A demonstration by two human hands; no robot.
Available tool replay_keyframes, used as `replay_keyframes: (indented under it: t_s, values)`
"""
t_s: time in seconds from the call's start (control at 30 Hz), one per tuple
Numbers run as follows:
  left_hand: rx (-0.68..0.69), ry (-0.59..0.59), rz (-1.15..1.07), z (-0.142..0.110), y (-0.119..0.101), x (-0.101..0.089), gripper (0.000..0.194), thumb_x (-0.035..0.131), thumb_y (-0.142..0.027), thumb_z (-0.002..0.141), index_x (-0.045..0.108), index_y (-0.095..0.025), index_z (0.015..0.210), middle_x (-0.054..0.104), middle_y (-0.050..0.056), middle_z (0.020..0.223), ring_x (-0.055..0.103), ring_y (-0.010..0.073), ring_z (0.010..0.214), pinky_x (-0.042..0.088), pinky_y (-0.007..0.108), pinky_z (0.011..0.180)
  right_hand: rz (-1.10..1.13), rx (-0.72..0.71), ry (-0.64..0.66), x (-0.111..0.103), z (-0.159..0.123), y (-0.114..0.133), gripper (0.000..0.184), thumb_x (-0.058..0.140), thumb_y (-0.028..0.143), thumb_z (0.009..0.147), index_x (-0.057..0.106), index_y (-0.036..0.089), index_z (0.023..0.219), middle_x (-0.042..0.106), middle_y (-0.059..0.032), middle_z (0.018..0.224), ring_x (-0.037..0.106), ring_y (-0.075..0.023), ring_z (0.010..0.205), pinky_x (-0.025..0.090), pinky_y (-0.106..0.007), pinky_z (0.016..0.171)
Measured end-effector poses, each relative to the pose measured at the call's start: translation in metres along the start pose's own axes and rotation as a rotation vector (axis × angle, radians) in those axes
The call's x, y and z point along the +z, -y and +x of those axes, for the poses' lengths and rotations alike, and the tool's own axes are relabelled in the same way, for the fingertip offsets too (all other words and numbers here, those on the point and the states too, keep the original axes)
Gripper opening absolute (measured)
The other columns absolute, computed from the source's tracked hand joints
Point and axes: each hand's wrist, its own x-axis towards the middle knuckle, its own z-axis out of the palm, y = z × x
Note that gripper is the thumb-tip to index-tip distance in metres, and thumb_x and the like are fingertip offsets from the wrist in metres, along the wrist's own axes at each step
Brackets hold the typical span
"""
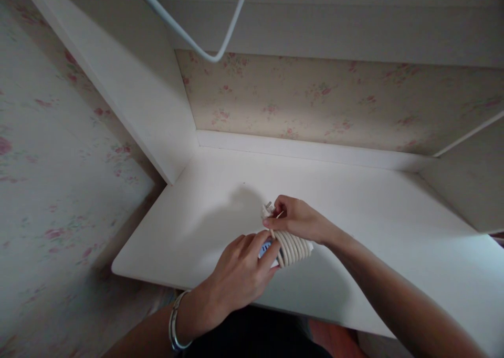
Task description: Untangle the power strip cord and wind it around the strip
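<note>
A power strip (264,249) with a blue-and-white face is held above the white desk. Its cream cord (293,249) is wound around the body in several tight loops. My left hand (246,266) is closed around the strip's left end, fingers over the sockets. At the cord's free end, a white plug (268,209) with metal prongs points up and left. My right hand (293,216) pinches the plug end between thumb and fingers, just above the coils. Part of the strip is hidden under the loops and my left fingers.
The white desk (189,216) has a rounded front left corner. White panels (129,74) stand at both sides, with floral wallpaper (271,101) behind. A bent white rod (214,59) hangs in from the top. A silver bracelet (173,321) circles my left wrist.
</note>
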Motion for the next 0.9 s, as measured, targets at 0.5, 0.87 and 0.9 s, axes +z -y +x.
replay_keyframes:
  t_s: [0.5,0.87,0.9]
  values:
    - [0.209,-0.029,-0.187,-0.005,0.009,-0.016,0.036,0.062,-0.036,0.084,0.051,-0.017,0.113,0.06,0.009,0.115,0.062,0.0222,0.1,0.054,0.037,0.085,0.858,-0.354,0.683,-0.014,0.025,-0.03,0.031,0.074,0.016,0.071,0.056,0.019,0.096,0.066,-0.0026,0.092,0.061,-0.012,0.081,0.047,-0.024,0.069]
    - [0.271,-0.16,-0.299,0.004,0.01,-0.047,0.04,0.065,-0.032,0.083,0.053,-0.016,0.117,0.06,0.012,0.114,0.061,0.0212,0.1,0.055,0.036,0.085,1.418,-0.366,0.515,0.041,0.007,-0.041,0.036,0.079,0.028,0.065,0.05,0.028,0.087,0.064,0.0023,0.083,0.063,-0.0207,0.084,0.047,-0.041,0.079]
    - [0.254,-0.17,-0.298,0.004,0.01,-0.046,0.04,0.065,-0.031,0.082,0.053,-0.016,0.117,0.06,0.012,0.115,0.06,0.0214,0.1,0.055,0.037,0.085,1.475,-0.325,0.471,0.046,0.002,-0.041,0.036,0.078,0.029,0.066,0.051,0.03,0.09,0.064,0.0026,0.083,0.063,-0.0201,0.082,0.048,-0.038,0.075]
